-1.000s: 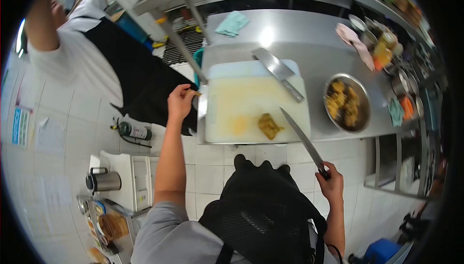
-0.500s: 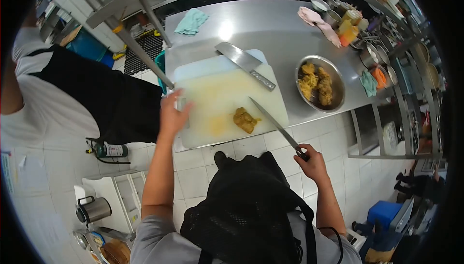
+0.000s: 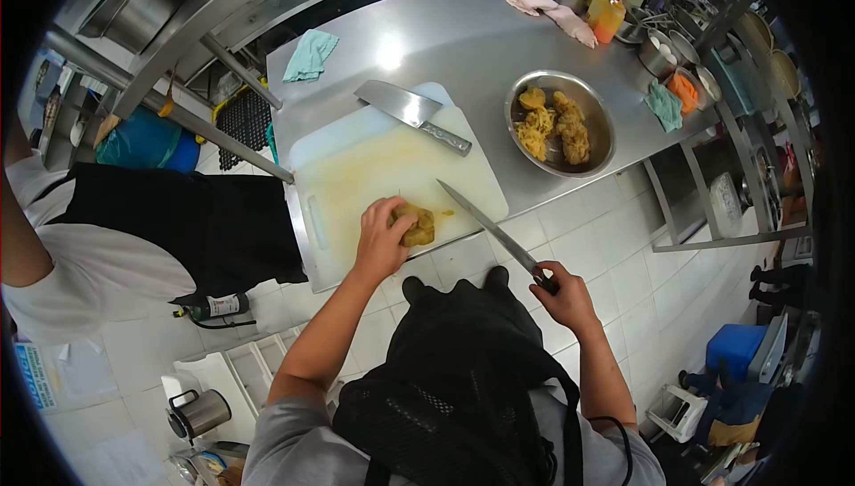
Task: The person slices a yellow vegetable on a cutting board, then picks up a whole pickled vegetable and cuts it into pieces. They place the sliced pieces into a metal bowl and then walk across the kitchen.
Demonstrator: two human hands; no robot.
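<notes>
My left hand (image 3: 383, 241) rests on the near part of a white cutting board (image 3: 356, 166). Its fingers are curled over a yellow-brown lump of pickled vegetable (image 3: 419, 229), partly covering it. A small scrap lies just right of the lump. In my right hand (image 3: 568, 299) is the dark handle of a long kitchen knife (image 3: 490, 230). The blade points up and left, with its tip over the board, apart from the lump. Across the board's far edge lies a cleaver (image 3: 410, 112). Shredded and whole pieces (image 3: 573, 130) of similar food sit in a metal bowl (image 3: 606, 141) to the right.
Another person in a black apron (image 3: 187, 228) stands close on the left, by a shelf post (image 3: 223, 152). A green cloth (image 3: 311, 55) and pink cloth (image 3: 561, 21) lie on the steel table (image 3: 427, 28). Sauce bottles (image 3: 607, 20) and pots crowd the back right.
My left hand has moved right from the board's left edge and taken hold of the lump. The lump has shifted slightly relative to the board. My right hand keeps the knife; the view has turned.
</notes>
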